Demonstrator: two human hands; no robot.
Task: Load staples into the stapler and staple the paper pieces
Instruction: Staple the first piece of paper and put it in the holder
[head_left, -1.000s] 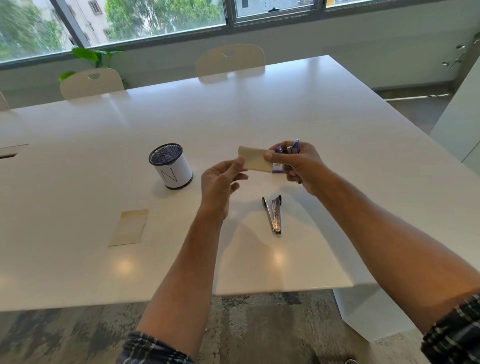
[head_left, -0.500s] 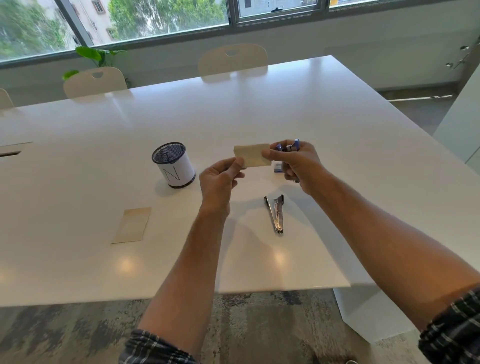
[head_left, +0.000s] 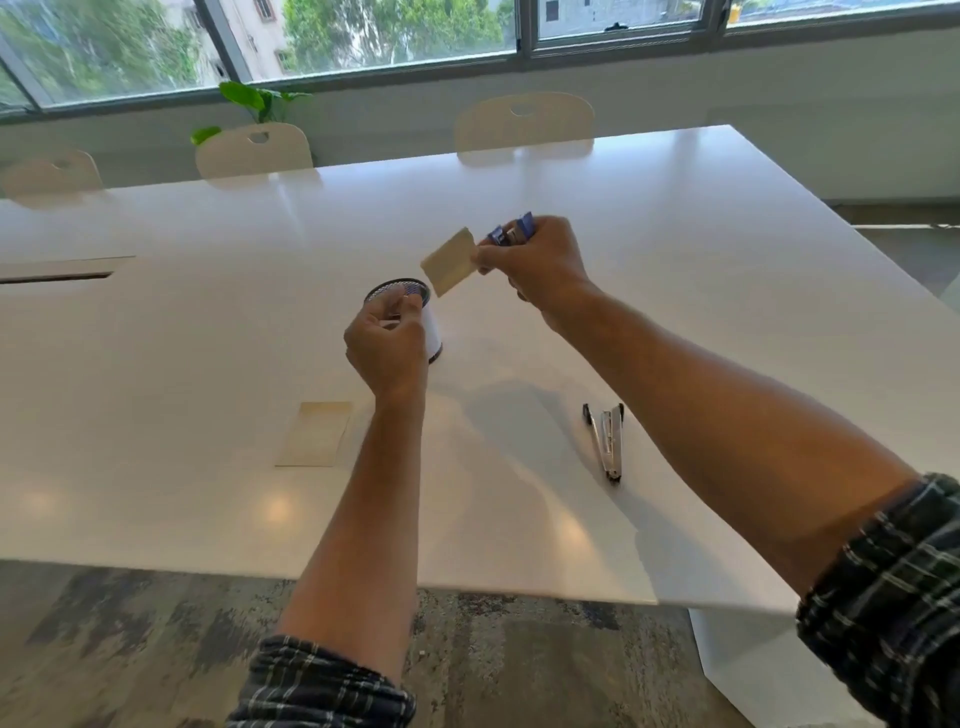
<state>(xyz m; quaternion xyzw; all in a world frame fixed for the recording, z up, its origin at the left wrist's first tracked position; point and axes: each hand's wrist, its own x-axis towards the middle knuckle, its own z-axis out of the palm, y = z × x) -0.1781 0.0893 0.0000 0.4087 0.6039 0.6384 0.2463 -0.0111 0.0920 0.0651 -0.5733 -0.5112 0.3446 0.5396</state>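
My right hand (head_left: 537, 262) holds a blue stapler (head_left: 511, 234) above the white table (head_left: 701, 270) and pinches a tan paper piece (head_left: 449, 262) against it; the paper sticks out to the left. My left hand (head_left: 387, 343) hovers apart from that paper, just in front of the mesh pen cup (head_left: 434, 332), fingers loosely curled with nothing seen in them. A second tan paper piece (head_left: 316, 434) lies flat on the table to the left of my left forearm. A silver metal stapler-like tool (head_left: 607, 441) lies spread apart under my right forearm.
The table's front edge runs close below my forearms. Beige chairs (head_left: 524, 124) (head_left: 254, 150) stand along the far side, with a green plant (head_left: 249, 101) and windows behind. A slot (head_left: 57, 275) is cut into the table at far left.
My left hand let go of the paper piece and dropped down to the left, in front of the pen cup. My right hand keeps the paper and stapler, the paper now tilted.
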